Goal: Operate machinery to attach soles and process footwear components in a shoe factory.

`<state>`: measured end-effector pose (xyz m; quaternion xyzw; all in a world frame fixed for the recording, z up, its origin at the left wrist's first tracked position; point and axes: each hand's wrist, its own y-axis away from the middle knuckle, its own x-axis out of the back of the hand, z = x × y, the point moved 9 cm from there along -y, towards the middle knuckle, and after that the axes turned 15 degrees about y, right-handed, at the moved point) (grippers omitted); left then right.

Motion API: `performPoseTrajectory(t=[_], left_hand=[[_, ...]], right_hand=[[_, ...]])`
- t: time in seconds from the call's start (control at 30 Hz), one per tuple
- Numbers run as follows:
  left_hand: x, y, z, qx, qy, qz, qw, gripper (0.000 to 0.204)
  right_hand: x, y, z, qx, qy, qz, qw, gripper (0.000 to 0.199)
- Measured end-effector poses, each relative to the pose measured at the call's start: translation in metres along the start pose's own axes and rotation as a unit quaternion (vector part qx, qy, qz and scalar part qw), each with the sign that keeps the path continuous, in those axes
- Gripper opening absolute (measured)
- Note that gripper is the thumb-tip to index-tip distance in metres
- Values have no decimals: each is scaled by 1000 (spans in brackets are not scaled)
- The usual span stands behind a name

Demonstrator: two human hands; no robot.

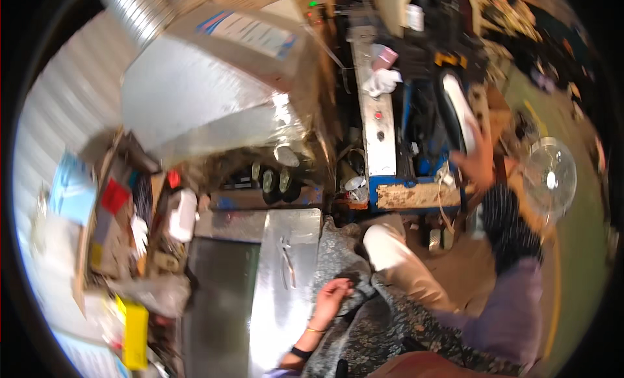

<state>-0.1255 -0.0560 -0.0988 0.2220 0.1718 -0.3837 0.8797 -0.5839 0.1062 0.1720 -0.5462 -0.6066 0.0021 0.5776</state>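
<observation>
My right hand [480,158] reaches out to the right side of a blue-framed machine [419,195], thumb and fingers apart, somewhat blurred. Its fingers overlap the near end of a dark shoe [447,111] with a long white sole [459,105] facing up; whether they press on it is unclear. Over my lap, my left hand [333,299] is curled closed by the grey patterned cloth [348,323]. What its fingers hold, if anything, cannot be made out. To its left, a pair of pincers [286,264] lies on a shiny metal plate [273,326].
White crumpled cloth [382,83] lies on a metal panel with a red button [378,115]. Left stands a box of odds and ends [97,235], near a yellow box [134,336]. A large metal-clad housing [188,85] rises behind. A clear round disc [549,180] stands far right.
</observation>
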Motion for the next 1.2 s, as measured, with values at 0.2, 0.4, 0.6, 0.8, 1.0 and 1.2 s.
performPoseTrajectory(t=[0.2, 0.4, 0.6, 0.8, 1.0, 1.2], left_hand=[[-20, 2, 83, 169, 357, -126, 910, 75], [48, 105, 61, 202, 384, 139, 890, 65], [151, 105, 116, -68, 267, 236, 932, 58], [273, -31, 238, -198, -99, 348, 911, 66], [315, -209, 282, -170, -531, 311, 770, 73], [169, -262, 195, -342, -373, -17, 862, 71]], right_hand=[[-32, 131, -178, 312, -219, -264, 886, 89], [-42, 260, -316, 735, -172, -172, 633, 54], [-122, 270, -319, 521, -222, -350, 746, 59], [-141, 295, -236, 304, -199, -429, 827, 42], [-98, 321, -173, 183, -83, -413, 888, 38], [-31, 348, -46, 92, 166, -252, 949, 44]])
